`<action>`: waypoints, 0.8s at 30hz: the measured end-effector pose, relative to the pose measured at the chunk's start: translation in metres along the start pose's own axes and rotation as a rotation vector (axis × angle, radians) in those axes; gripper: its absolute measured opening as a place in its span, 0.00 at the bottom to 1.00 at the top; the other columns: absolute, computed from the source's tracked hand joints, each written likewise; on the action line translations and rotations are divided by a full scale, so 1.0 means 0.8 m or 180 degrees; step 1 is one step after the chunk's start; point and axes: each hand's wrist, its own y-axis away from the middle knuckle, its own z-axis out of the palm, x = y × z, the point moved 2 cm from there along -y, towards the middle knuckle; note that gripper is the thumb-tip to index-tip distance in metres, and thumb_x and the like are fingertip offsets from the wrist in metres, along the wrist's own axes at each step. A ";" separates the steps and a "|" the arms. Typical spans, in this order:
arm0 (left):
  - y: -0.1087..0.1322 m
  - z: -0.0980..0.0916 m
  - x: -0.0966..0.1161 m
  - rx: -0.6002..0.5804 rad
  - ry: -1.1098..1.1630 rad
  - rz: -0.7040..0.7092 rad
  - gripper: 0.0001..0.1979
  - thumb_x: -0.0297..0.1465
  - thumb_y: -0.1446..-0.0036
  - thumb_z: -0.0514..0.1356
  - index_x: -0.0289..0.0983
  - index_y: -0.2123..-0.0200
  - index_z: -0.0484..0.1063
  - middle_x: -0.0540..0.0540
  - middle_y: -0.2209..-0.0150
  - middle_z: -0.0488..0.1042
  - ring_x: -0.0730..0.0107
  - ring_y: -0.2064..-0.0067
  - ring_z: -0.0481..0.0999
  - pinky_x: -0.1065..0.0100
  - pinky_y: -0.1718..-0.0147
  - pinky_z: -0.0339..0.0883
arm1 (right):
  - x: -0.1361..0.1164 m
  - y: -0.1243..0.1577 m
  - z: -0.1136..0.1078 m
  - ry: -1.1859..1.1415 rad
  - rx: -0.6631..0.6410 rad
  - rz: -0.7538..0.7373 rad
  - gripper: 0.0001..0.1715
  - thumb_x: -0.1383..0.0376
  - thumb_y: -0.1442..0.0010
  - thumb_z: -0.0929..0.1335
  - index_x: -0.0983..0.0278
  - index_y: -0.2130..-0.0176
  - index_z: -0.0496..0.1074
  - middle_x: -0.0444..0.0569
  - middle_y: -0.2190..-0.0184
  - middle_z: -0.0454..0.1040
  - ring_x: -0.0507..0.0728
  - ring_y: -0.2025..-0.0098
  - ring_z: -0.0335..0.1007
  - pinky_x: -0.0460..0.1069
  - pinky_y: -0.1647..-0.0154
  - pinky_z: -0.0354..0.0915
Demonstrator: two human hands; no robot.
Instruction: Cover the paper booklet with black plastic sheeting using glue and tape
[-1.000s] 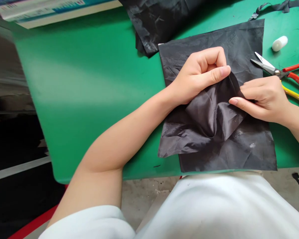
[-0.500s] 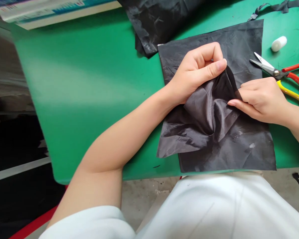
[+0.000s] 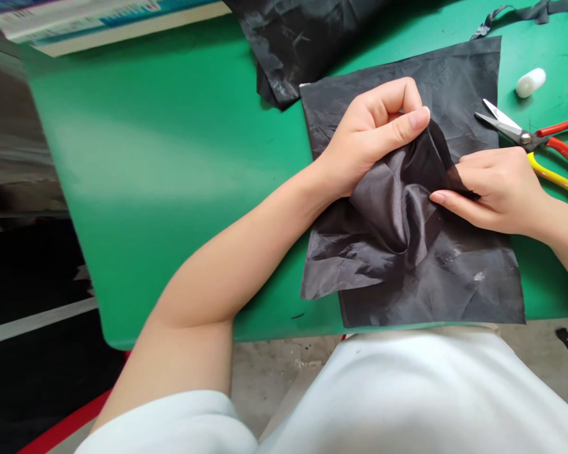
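Observation:
A piece of thin black fabric (image 3: 383, 202) is bunched and lifted between my hands, with deep folds in its middle. My left hand (image 3: 376, 129) pinches its upper edge between thumb and curled fingers. On the right, my right hand (image 3: 499, 186) grips the same fabric; its fingers are tucked inside a fold, which hides their tips, while the thumb lies on top. Beneath it, another flat black fabric piece (image 3: 468, 284) lies on the green table (image 3: 180, 170). Scissors (image 3: 525, 139) with red and yellow handles rest partly on that lower piece, just beyond my right hand.
More black fabric (image 3: 303, 44) lies at the top of the table. A small white roll (image 3: 531, 82) stands near the scissors, and a twisted black strip (image 3: 525, 14) is above it. Printed boxes or packs (image 3: 123, 25) occupy the upper left corner.
My right hand's fingers have slid further into the fabric fold, so more cloth covers them. The lifted fabric has shifted slightly; my left hand keeps nearly the same place.

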 end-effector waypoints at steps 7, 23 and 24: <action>0.001 0.000 -0.001 0.0156 0.0135 -0.0077 0.30 0.55 0.48 0.66 0.38 0.75 0.55 0.53 0.75 0.53 0.82 0.71 0.52 0.72 0.70 0.52 | 0.001 0.001 0.000 0.0029 -0.0069 -0.0115 0.31 0.50 0.30 0.58 0.62 0.80 0.57 0.44 0.82 0.61 0.51 0.79 0.54 0.51 0.75 0.44; 0.004 -0.004 -0.003 -0.0101 0.0073 0.0238 0.21 0.44 0.38 0.59 0.35 0.71 0.55 0.59 0.74 0.53 0.92 0.73 0.52 0.82 0.68 0.53 | 0.003 0.001 -0.002 0.0141 -0.0182 -0.0327 0.32 0.53 0.29 0.58 0.63 0.80 0.65 0.47 0.81 0.67 0.51 0.76 0.61 0.49 0.74 0.50; 0.004 -0.004 -0.004 -0.0108 0.0032 0.0240 0.22 0.45 0.38 0.58 0.35 0.71 0.55 0.59 0.74 0.54 0.92 0.73 0.52 0.82 0.68 0.53 | 0.003 0.001 -0.001 0.0159 -0.0156 -0.0334 0.32 0.53 0.29 0.59 0.63 0.80 0.65 0.46 0.81 0.67 0.51 0.76 0.61 0.49 0.74 0.49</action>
